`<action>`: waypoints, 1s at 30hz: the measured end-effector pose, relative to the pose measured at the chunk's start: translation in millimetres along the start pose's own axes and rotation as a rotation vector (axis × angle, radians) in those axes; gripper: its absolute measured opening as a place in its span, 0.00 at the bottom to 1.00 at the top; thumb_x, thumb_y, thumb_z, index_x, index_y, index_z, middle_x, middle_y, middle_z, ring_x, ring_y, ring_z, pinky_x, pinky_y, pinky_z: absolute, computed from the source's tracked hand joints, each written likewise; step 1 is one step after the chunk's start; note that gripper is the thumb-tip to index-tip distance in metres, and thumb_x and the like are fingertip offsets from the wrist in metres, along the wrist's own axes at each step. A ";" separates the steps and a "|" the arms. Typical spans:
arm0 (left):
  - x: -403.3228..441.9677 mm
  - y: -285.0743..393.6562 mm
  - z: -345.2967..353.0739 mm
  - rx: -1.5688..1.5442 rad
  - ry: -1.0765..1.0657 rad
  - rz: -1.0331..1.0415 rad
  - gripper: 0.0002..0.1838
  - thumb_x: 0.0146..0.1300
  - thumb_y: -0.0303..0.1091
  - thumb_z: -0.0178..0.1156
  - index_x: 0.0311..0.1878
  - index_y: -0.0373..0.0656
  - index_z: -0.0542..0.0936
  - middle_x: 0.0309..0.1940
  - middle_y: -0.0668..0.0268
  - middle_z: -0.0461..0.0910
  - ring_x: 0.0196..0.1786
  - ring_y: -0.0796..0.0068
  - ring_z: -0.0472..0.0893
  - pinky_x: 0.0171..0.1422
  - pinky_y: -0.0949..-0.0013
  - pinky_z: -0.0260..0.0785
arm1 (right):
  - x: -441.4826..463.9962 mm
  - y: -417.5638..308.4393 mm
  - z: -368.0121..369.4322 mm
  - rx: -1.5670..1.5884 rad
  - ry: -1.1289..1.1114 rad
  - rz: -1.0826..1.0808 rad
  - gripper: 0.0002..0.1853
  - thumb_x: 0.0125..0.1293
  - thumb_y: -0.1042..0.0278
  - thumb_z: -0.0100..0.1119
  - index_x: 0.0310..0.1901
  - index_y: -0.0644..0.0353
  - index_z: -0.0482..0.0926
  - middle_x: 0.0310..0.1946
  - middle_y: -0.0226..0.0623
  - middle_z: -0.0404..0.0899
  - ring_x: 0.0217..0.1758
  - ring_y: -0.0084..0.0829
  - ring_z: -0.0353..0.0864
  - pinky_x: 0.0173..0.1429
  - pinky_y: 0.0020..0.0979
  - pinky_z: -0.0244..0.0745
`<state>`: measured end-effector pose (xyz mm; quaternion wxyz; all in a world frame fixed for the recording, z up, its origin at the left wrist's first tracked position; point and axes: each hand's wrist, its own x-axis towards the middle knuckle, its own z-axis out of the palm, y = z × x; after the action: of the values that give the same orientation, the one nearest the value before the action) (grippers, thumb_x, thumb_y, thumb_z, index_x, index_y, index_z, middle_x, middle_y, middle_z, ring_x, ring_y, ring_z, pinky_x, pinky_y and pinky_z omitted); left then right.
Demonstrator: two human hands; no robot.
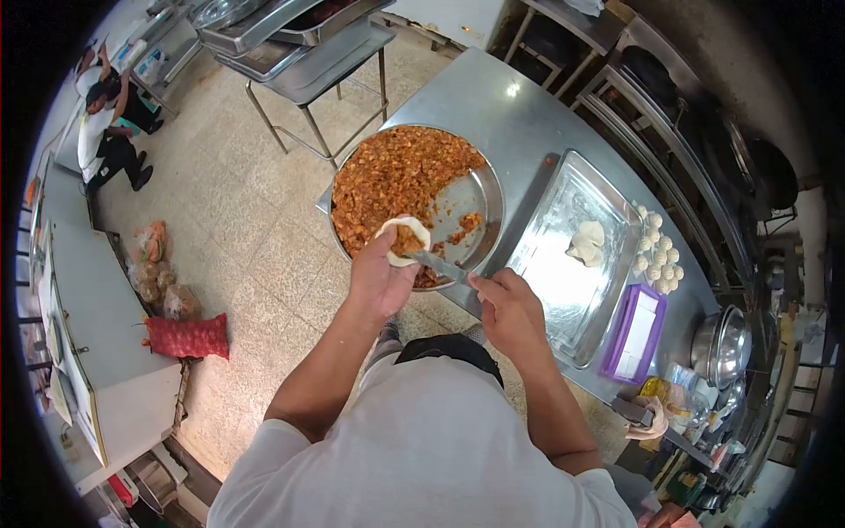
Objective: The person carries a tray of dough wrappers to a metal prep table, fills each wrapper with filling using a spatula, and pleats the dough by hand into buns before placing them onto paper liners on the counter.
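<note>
My left hand (383, 273) cups a round dough wrapper (424, 231) with orange-brown filling (406, 240) in its middle. In my right hand (509, 308) is a flat metal spatula (446, 267), its blade tip at the wrapper's edge against the filling. Both hands are over the near rim of a large round metal pan (495, 198). Chopped reddish-brown filling (396, 172) covers the pan's left and far side, while bare metal shows at the right. To the right, a rectangular steel tray (563, 286) bears a small stack of flat dough wrappers (586, 244).
Several pleated dough pieces (658, 255) sit beyond the tray, near a purple container (635, 334) and metal bowls (732, 345). Past the pan stands a metal cart (321, 75) with trays. At left are a red mesh sack (187, 337) on the floor and seated people (95, 141).
</note>
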<state>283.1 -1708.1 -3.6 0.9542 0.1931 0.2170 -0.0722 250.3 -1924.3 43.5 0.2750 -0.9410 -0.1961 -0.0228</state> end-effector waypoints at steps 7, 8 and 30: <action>-6.7 1.7 -1.2 -0.041 -0.017 0.146 0.17 0.76 0.34 0.45 0.62 0.37 0.72 0.56 0.56 0.77 0.58 0.59 0.79 0.68 0.57 0.71 | -1.7 -10.1 -24.4 0.217 -0.003 0.025 0.16 0.63 0.80 0.59 0.51 0.56 0.84 0.33 0.39 0.79 0.31 0.36 0.79 0.38 0.34 0.76; -7.8 0.6 0.8 -0.043 -0.021 0.146 0.17 0.76 0.34 0.45 0.62 0.37 0.72 0.56 0.56 0.77 0.58 0.59 0.79 0.68 0.57 0.71 | -2.4 -5.3 -12.3 0.364 -0.025 0.070 0.15 0.65 0.80 0.58 0.51 0.58 0.83 0.31 0.37 0.80 0.30 0.32 0.79 0.38 0.32 0.75; -13.5 11.9 -7.0 0.314 -0.141 0.115 0.13 0.72 0.27 0.51 0.57 0.39 0.73 0.51 0.59 0.80 0.55 0.68 0.81 0.62 0.64 0.74 | -26.5 -11.1 -3.3 0.094 0.165 0.014 0.18 0.60 0.81 0.63 0.51 0.55 0.85 0.31 0.38 0.75 0.30 0.35 0.78 0.34 0.33 0.74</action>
<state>271.0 -1693.7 0.5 0.9277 0.3462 0.1244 -0.0638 221.8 -1926.9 48.0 0.3342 -0.9233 -0.1670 -0.0893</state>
